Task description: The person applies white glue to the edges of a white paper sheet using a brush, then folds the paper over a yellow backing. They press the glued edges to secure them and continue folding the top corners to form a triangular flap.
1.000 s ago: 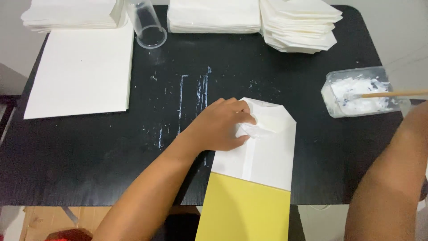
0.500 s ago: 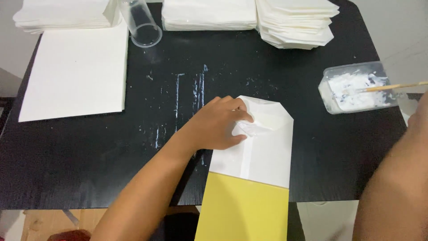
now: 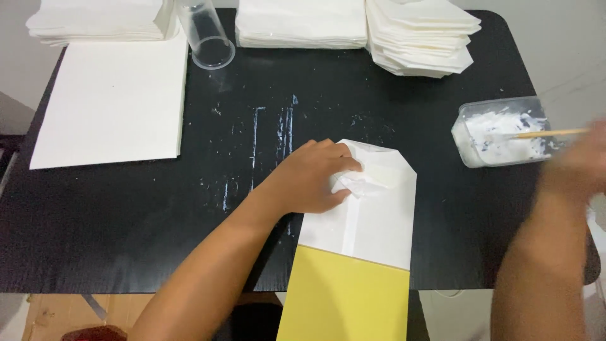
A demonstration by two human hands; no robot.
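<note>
Black and streaked with dried white paste, the table (image 3: 126, 221) carried everything I needed within reach. Along its far edge sat stacks of white paper (image 3: 302, 24) and a pile of folded bags (image 3: 421, 39), kept back so the middle stayed free for work; a large white sheet (image 3: 113, 104) lay flat on the left beside a clear plastic cup (image 3: 211, 43) on its side. Nearest me lay the white and yellow paper bag (image 3: 372, 233), its yellow end hanging over the table's near edge. My left hand (image 3: 309, 180) pressed down on the folded top of it, fingers (image 3: 344, 165) together and curled on a crumpled white wad, holding the fold flat. My right hand (image 3: 574, 167) was blurred by the paste tub (image 3: 499, 131) at the right, next to the thin wooden stick (image 3: 549, 133) resting in it; whether its fingers gripped the stick I could not tell.
</note>
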